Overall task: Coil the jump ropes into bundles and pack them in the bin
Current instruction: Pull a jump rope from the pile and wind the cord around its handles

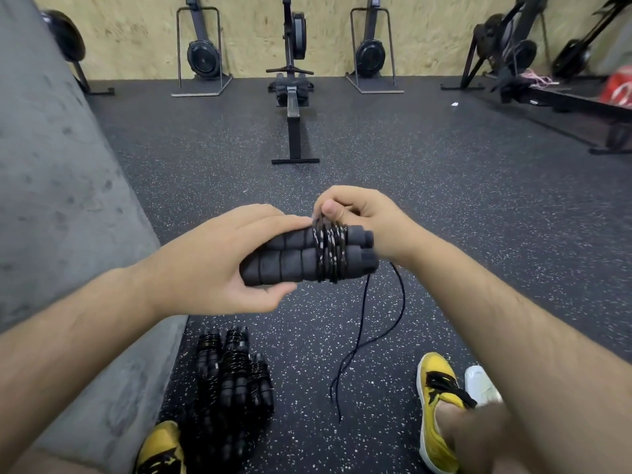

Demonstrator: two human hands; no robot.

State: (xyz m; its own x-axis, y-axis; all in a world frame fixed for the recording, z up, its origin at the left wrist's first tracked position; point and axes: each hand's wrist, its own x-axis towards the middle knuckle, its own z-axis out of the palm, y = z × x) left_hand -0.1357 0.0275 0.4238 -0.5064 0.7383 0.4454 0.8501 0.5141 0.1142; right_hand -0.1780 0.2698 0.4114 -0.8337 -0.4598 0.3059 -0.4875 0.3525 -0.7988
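- Head view shows the left hand (219, 268) curled round a pair of foam handles (284, 263) held side by side, with the thumb beneath and the fingers over the top. It holds them in front of the body, above the floor (444, 200).
- The right hand (366, 213) pinches the cord turns (330, 251) wound round the handles near their capped ends, thumb pressed against bent fingers.
- Several turns are on, and a loose tail (362, 340) hangs from the bundle down onto the floor. This rope looks partly coiled, with more winding and a tuck-in left to do.
- A pile of finished bundles (232, 381) lies on the floor between the yellow shoes (437, 398), beside a grey padded surface (51, 165). They look wound but not packed.
- No bin is in view, so packing appears not yet begun.
- The bundles in the pile cannot be counted, being dark and overlapping. The tail's far end is too thin to follow, and the right fingertips are hidden behind the cord.
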